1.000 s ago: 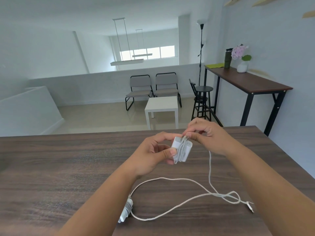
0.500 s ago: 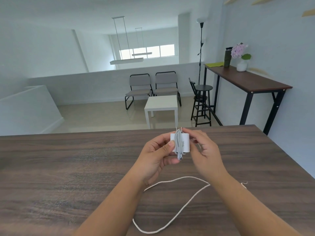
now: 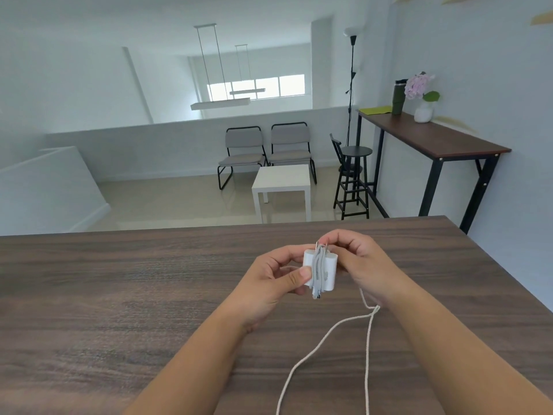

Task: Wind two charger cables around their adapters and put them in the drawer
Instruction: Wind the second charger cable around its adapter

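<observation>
Dark wood grain covers the desk [image 3: 119,295] in front of us, and beyond its far edge we see two grey chairs [image 3: 266,151], a small white table [image 3: 281,182], a black stool [image 3: 354,178] and a floor lamp [image 3: 352,85]. Along the right wall stands a tall side table [image 3: 434,142] carrying a dark bottle [image 3: 399,96] and a vase of flowers [image 3: 423,98].

Our left hand [image 3: 269,283] is raised above the desk, fingers curled and thumb pressed against the near left side of the white adapter [image 3: 320,269], gripping it with the metal prongs pointing up. Several turns of grey cable [image 3: 318,265] already wrap the adapter's middle. Our right hand [image 3: 363,262] sits just beside it, fingers curled behind the top of the adapter, pinching the cable near the prongs. From under that hand the loose cable hangs down, loops over the desk and runs off the bottom edge. Nothing blocks either hand.
</observation>
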A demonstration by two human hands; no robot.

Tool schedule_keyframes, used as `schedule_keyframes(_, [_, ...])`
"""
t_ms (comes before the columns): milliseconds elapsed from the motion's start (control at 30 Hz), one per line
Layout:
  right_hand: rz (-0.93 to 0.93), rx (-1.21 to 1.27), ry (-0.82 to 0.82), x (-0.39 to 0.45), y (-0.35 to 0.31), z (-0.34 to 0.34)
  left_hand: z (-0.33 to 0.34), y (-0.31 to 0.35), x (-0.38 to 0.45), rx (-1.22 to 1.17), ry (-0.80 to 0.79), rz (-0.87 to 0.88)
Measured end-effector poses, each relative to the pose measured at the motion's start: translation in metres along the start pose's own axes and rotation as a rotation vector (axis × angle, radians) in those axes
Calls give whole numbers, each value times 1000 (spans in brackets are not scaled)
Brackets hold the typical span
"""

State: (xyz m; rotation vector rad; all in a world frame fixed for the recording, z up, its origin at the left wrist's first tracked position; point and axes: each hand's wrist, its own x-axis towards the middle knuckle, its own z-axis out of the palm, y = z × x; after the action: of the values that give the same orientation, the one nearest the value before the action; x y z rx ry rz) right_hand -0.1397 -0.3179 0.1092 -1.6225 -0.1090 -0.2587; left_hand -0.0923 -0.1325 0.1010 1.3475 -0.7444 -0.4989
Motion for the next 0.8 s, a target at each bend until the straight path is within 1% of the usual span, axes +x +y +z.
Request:
schedule_keyframes(67, [49,131,-20,0,3,-2,-2,1,-1,25,-10,-3])
schedule_keyframes(167, [78,260,-41,1,8,-8,-4,2,-2,72,-9,-12])
schedule_keyframes(233, [90,396,-47,2,11,-15,-5,2,-4,77,-23,-21])
schedule_keyframes(333, [64,635,-14,2,12,-23,-4,1,-6,63,-54,-25])
schedule_keyframes(433, [52,782,55,1,10,-24,-3,0,-8,22,-71,-44])
schedule_keyframes(567, [25,846,141,2,5,-19,-1,0,-8,-43,-97,-64])
schedule_keyframes(700, [42,935,209,7,4,-12,0,1,-8,-78,-111,-71])
schedule_keyframes(800, [43,872,226,9,3,-16,-2,0,-8,-85,-117,-72])
